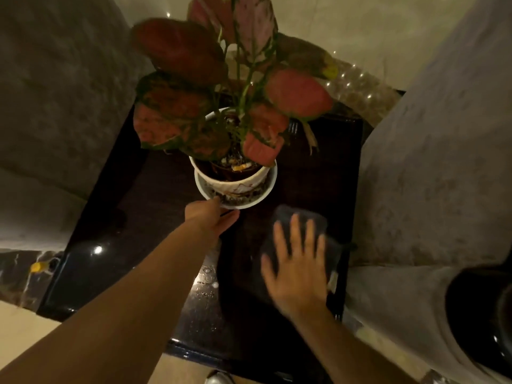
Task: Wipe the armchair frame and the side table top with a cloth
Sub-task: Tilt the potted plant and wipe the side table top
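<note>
Though blurred, seemingly 1 cloth (285,212)

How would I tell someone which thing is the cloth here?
Find the dark side table between two grey armchairs. On its near right part, the right hand presses flat on the cloth. It is dark grey and soft, unlike the plant's white pot beside it.

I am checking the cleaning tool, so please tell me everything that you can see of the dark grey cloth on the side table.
The dark grey cloth looks soft and thick, seemingly folded into a pad. It lies flat on the dark glossy wooden side table top, right of the white plant saucer and apart from it. The right hand presses on it with straight, spread fingers, covering its middle. Its edges are blurred.
</note>
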### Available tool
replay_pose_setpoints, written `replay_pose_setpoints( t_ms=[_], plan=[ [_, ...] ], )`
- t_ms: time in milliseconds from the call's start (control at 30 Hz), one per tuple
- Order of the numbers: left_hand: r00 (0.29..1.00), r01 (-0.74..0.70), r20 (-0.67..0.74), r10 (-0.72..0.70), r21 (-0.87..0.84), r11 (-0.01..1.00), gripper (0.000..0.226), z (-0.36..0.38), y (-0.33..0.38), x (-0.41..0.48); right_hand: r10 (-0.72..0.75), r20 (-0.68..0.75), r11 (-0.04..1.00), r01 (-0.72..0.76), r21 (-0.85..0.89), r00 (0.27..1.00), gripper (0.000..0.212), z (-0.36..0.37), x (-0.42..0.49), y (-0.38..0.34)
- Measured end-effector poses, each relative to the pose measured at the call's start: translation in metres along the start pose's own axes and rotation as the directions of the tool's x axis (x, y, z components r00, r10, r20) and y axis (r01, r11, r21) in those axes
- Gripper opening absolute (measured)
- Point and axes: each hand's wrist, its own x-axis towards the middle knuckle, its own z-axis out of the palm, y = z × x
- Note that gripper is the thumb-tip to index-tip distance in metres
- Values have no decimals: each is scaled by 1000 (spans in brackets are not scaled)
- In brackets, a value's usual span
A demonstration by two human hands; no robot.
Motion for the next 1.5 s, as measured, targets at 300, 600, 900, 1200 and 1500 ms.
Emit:
replay_pose_setpoints(
  t_ms=[300,600,900,1200,1500],
  plan=[
    [997,10,-80,-7,37,999,20,7,14,17,-266,0,963,266,-41,964,70,-17,77,35],
    [992,-55,-124,39,-130,990,37,6,55,49,211,-81,976,-214,-28,974,73,-41,193,28],
    [974,-130,-209,87,-203,971,35,5,99,51,-842,115,528,849,-25,528,68,-17,152,-22],
    [974,-103,-217,63,-176,979,19,-16,110,65,306,-166,952,-298,72,937,72,-48,255,-23],
    [977,-67,-209,50,-73,995,39,-34,116,84,-852,74,508,853,-123,518,69,-36,228,2]
  ],
)
